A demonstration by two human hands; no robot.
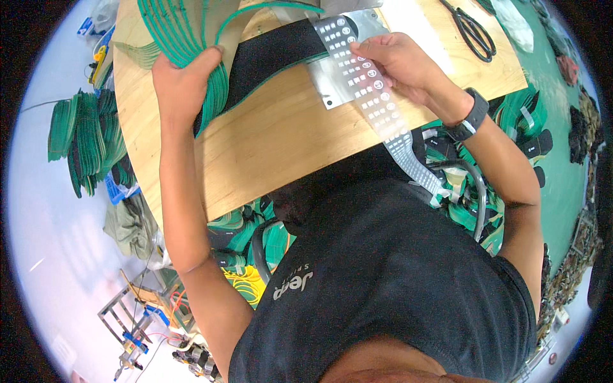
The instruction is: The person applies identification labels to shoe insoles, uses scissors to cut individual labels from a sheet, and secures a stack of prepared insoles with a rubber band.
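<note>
My left hand point(181, 86) is closed around a fanned stack of green-edged insoles point(167, 29) at the far left of the table. Beside it a black insole with a green edge point(274, 54) lies flat, its right end reaching a shiny metal plate point(335, 96). Between the thumb and fingers of my right hand point(405, 67) is pinched a clear film strip with rows of white print point(381, 105). The strip's upper end lies over the plate and the insole's end. Its lower part hangs off the table's near edge toward my body.
Black-handled scissors point(476, 35) lie at the right of the wooden table point(287, 153). More green-edged insoles point(86, 140) are stacked left of the table, and others point(523, 115) are at the right. Below the near edge there is a curved dark bar point(479, 191).
</note>
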